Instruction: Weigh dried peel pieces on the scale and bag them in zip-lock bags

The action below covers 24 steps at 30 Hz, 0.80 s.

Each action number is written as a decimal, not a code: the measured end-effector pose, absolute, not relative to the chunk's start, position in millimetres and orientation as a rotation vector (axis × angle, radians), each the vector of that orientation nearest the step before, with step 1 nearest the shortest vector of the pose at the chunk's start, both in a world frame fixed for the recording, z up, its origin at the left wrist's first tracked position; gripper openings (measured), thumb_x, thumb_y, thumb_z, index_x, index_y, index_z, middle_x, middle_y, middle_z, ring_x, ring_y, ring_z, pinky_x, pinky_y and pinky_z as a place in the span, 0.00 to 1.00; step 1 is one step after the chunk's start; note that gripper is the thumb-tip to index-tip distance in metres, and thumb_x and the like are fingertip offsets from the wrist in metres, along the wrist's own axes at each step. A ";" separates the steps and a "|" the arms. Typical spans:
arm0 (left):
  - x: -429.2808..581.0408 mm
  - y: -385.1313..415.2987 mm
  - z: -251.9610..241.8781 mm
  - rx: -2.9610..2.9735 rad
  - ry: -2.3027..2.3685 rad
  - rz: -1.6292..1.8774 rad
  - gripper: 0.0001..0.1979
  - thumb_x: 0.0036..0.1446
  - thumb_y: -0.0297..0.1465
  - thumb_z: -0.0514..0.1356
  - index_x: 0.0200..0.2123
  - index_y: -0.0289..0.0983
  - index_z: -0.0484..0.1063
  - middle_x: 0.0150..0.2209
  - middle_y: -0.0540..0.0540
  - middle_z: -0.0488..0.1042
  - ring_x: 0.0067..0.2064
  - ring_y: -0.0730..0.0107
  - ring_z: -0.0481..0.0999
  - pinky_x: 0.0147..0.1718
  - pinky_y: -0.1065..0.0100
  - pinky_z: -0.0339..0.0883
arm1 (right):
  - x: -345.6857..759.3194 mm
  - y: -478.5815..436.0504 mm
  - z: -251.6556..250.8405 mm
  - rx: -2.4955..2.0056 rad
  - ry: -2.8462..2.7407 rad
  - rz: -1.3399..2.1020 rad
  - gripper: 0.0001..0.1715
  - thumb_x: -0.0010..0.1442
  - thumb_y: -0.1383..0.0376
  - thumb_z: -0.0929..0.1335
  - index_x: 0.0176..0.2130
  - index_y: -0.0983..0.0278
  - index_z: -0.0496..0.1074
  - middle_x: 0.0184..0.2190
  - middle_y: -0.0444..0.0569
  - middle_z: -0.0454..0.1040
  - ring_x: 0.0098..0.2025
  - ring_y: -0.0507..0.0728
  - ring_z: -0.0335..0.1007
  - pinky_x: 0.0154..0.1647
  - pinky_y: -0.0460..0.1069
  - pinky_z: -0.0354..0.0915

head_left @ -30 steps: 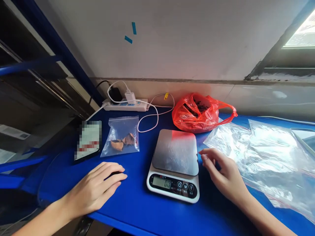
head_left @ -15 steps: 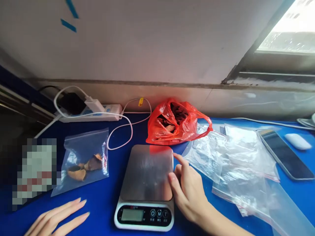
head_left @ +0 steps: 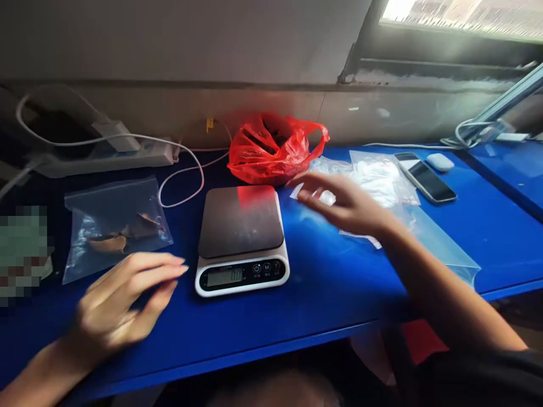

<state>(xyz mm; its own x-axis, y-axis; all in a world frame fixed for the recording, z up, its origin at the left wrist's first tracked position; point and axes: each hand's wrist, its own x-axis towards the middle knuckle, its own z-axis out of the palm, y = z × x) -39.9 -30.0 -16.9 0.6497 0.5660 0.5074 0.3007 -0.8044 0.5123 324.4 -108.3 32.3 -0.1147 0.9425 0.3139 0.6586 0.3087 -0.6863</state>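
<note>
A digital kitchen scale [head_left: 241, 223] with a bare metal plate stands on the blue table, and its lit display seems to read 0.0. Left of it, my left hand [head_left: 131, 299] hovers above the table, fingers and thumb apart with nothing between them. Below the red plastic bag [head_left: 275, 155] and over some clear zip bags [head_left: 377, 181] is my right hand [head_left: 343, 203], smeared by motion, its thumb and fingers apart and seemingly holding nothing. Dark and brown dried pieces [head_left: 108, 244] lie inside a clear zip bag [head_left: 102, 212] at the left.
A power strip [head_left: 144, 155] with a white cable [head_left: 195, 161] runs along the wall. Two phones, the nearer one [head_left: 432, 182] larger, and a white case [head_left: 440, 162] lie at the right. A blurred-out item [head_left: 21, 249] sits at the far left. The table edge [head_left: 331, 339] is in front.
My right hand has left the scale's right side and moved right toward the clear bags. My left hand has come up nearer the scale. Digits now show on the display. The view has shifted.
</note>
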 end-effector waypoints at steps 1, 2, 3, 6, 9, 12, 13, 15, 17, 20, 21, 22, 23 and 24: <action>-27.4 -22.9 -16.1 2.503 0.604 1.027 0.32 0.50 0.24 0.62 0.51 0.67 0.71 0.44 0.68 0.78 0.38 0.61 0.79 0.37 0.55 0.74 | 332.2 -106.9 34.2 -1.431 -1.776 0.394 0.13 0.65 0.58 0.65 0.45 0.62 0.72 0.34 0.45 0.76 0.36 0.52 0.72 0.37 0.48 0.65; -16.3 -15.4 -15.3 2.518 0.533 1.029 0.34 0.51 0.22 0.61 0.53 0.66 0.70 0.43 0.66 0.79 0.38 0.63 0.79 0.36 0.57 0.74 | 339.3 -104.7 32.8 -1.437 -1.684 0.293 0.12 0.65 0.58 0.65 0.43 0.62 0.72 0.33 0.45 0.76 0.34 0.53 0.72 0.36 0.48 0.66; -7.3 -7.9 -14.5 2.529 0.482 1.102 0.33 0.51 0.21 0.60 0.54 0.63 0.70 0.41 0.63 0.79 0.37 0.65 0.78 0.35 0.59 0.74 | 345.3 -102.1 28.4 -1.449 -1.605 0.189 0.10 0.65 0.59 0.65 0.41 0.62 0.73 0.31 0.45 0.75 0.33 0.53 0.72 0.35 0.49 0.66; 6.6 9.5 -12.8 2.588 0.393 1.182 0.29 0.52 0.20 0.61 0.53 0.54 0.73 0.36 0.55 0.80 0.33 0.67 0.78 0.31 0.62 0.72 | 354.5 -96.5 6.3 -1.500 -1.549 -0.073 0.07 0.64 0.64 0.65 0.36 0.61 0.72 0.26 0.44 0.73 0.28 0.52 0.71 0.32 0.49 0.65; 7.3 13.4 -11.7 2.591 0.449 1.163 0.28 0.54 0.20 0.60 0.53 0.55 0.73 0.34 0.56 0.79 0.31 0.68 0.78 0.29 0.63 0.72 | 350.6 -99.8 -10.4 -1.557 -1.691 -0.079 0.07 0.64 0.66 0.64 0.36 0.62 0.72 0.27 0.45 0.75 0.29 0.52 0.71 0.33 0.49 0.65; 4.2 7.2 -13.5 2.586 0.510 1.093 0.30 0.56 0.21 0.58 0.56 0.59 0.70 0.34 0.58 0.79 0.30 0.69 0.78 0.27 0.63 0.74 | 340.6 -108.3 -18.3 -1.611 -1.732 0.103 0.08 0.65 0.65 0.64 0.43 0.63 0.72 0.30 0.46 0.75 0.32 0.52 0.71 0.36 0.49 0.66; 3.0 4.6 -15.0 2.590 0.509 1.058 0.31 0.56 0.21 0.57 0.56 0.60 0.69 0.34 0.58 0.79 0.29 0.68 0.78 0.27 0.63 0.75 | 337.7 -111.3 -20.6 -1.639 -1.715 0.170 0.10 0.66 0.64 0.63 0.46 0.63 0.71 0.30 0.46 0.74 0.32 0.53 0.70 0.37 0.49 0.66; 1.1 0.4 -18.7 2.579 0.518 1.040 0.32 0.55 0.22 0.57 0.58 0.61 0.67 0.33 0.58 0.79 0.28 0.66 0.78 0.24 0.62 0.75 | 333.6 -116.8 -25.9 -1.684 -1.685 0.288 0.16 0.68 0.61 0.62 0.53 0.62 0.68 0.31 0.47 0.73 0.33 0.54 0.70 0.38 0.50 0.65; 0.3 -1.2 -21.7 2.550 0.587 1.100 0.34 0.54 0.23 0.56 0.59 0.63 0.66 0.30 0.58 0.78 0.25 0.66 0.76 0.22 0.61 0.73 | 332.4 -120.6 -31.7 -1.701 -1.650 0.373 0.22 0.69 0.59 0.61 0.60 0.61 0.61 0.31 0.46 0.72 0.33 0.54 0.68 0.37 0.51 0.65; 1.8 1.6 -21.3 2.520 0.707 1.213 0.33 0.55 0.22 0.55 0.57 0.64 0.67 0.29 0.57 0.77 0.23 0.68 0.74 0.22 0.62 0.71 | 334.5 -120.9 -37.2 -1.707 -1.614 0.415 0.26 0.70 0.57 0.58 0.64 0.61 0.55 0.30 0.46 0.70 0.32 0.55 0.67 0.35 0.52 0.64; 2.5 3.2 -19.5 2.532 0.701 1.205 0.31 0.56 0.22 0.55 0.56 0.63 0.68 0.29 0.57 0.76 0.23 0.69 0.74 0.22 0.64 0.71 | 335.9 -119.4 -37.6 -1.704 -1.618 0.411 0.26 0.70 0.57 0.58 0.64 0.62 0.56 0.30 0.46 0.70 0.31 0.55 0.67 0.35 0.52 0.64; 3.0 4.3 -17.2 2.546 0.692 1.190 0.29 0.56 0.22 0.55 0.54 0.61 0.70 0.29 0.57 0.76 0.23 0.70 0.74 0.22 0.65 0.70 | 337.4 -117.2 -37.2 -1.693 -1.634 0.404 0.26 0.70 0.57 0.59 0.63 0.62 0.57 0.29 0.45 0.70 0.30 0.55 0.67 0.34 0.52 0.64; 3.3 4.8 -14.6 2.555 0.693 1.176 0.26 0.57 0.22 0.55 0.51 0.58 0.72 0.29 0.57 0.76 0.23 0.71 0.74 0.23 0.67 0.69 | 338.8 -114.7 -36.0 -1.678 -1.659 0.392 0.24 0.69 0.56 0.59 0.61 0.62 0.60 0.28 0.45 0.70 0.29 0.54 0.66 0.34 0.51 0.63; 3.2 4.3 -12.0 2.561 0.696 1.162 0.22 0.57 0.22 0.56 0.48 0.54 0.74 0.29 0.57 0.76 0.24 0.72 0.74 0.23 0.68 0.68 | 340.1 -112.2 -34.3 -1.660 -1.687 0.366 0.23 0.69 0.57 0.60 0.59 0.62 0.62 0.27 0.44 0.69 0.28 0.54 0.65 0.33 0.51 0.63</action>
<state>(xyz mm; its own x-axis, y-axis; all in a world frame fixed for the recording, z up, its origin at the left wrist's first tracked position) 3.2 4.3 -12.0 0.5696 0.5153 0.6403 0.3214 -0.8567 0.4035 340.1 -112.2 -34.3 0.0989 0.9506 0.2943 0.7429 0.1262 -0.6574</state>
